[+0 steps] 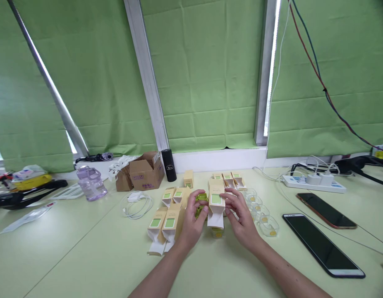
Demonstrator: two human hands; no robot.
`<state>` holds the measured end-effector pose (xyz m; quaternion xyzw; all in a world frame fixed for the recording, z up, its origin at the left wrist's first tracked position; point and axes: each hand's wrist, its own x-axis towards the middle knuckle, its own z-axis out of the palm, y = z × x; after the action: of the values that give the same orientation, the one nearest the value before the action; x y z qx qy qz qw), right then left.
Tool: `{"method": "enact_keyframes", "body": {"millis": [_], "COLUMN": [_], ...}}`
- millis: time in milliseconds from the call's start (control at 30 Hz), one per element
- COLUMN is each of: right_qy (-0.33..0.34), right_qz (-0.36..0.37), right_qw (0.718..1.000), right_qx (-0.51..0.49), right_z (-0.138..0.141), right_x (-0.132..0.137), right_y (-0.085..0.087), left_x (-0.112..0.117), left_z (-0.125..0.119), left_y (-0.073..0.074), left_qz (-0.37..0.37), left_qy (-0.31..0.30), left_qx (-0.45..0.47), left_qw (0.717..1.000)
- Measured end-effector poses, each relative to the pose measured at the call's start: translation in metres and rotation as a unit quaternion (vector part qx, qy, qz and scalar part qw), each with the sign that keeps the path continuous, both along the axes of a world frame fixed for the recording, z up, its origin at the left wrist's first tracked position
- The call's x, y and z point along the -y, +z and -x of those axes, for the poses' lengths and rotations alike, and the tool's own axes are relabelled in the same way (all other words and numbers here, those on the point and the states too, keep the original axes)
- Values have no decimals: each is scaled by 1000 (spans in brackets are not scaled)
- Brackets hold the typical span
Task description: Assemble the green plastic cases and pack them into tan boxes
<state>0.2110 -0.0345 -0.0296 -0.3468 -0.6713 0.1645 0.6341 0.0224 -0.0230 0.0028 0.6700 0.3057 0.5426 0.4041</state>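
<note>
A small cream carton (216, 189) with a green label stands in front of me, its white-lined end flap hanging open toward me. My right hand (239, 213) grips it at its right side. My left hand (194, 219) is just left of the carton, its fingers curved and apart with nothing visibly held. Behind those fingers are green plastic pieces (202, 198), partly hidden. Below the flap shows a clear container (217, 233) with a yellow spot. More open cartons (169, 221) are grouped left of my left hand. Right of my right hand lie several clear containers (268, 226).
Further cartons (228, 179) and an upright one (188, 179) stand at the back. Also there are a cardboard box (144, 171), black cylinder (169, 165), purple bottle (91, 184) and white cable (137, 205). Two phones (323, 244) and a power strip (314, 183) lie right.
</note>
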Motion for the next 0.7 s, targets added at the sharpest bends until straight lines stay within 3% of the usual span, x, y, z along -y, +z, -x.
{"method": "enact_keyframes", "body": {"millis": [200, 700], "right_qy": [16, 28], "right_qz": [14, 19], "right_qw": [1000, 999], "right_qx": [-17, 3], "right_z": [-1, 1], "right_x": [-2, 1], "right_y": [-2, -3], "left_x": [0, -8], "left_z": [2, -5], "left_y": [-1, -4], "left_qz": [-64, -31], "left_qy": [-2, 42], "left_qx": [-42, -14], "left_qw": [997, 999]}}
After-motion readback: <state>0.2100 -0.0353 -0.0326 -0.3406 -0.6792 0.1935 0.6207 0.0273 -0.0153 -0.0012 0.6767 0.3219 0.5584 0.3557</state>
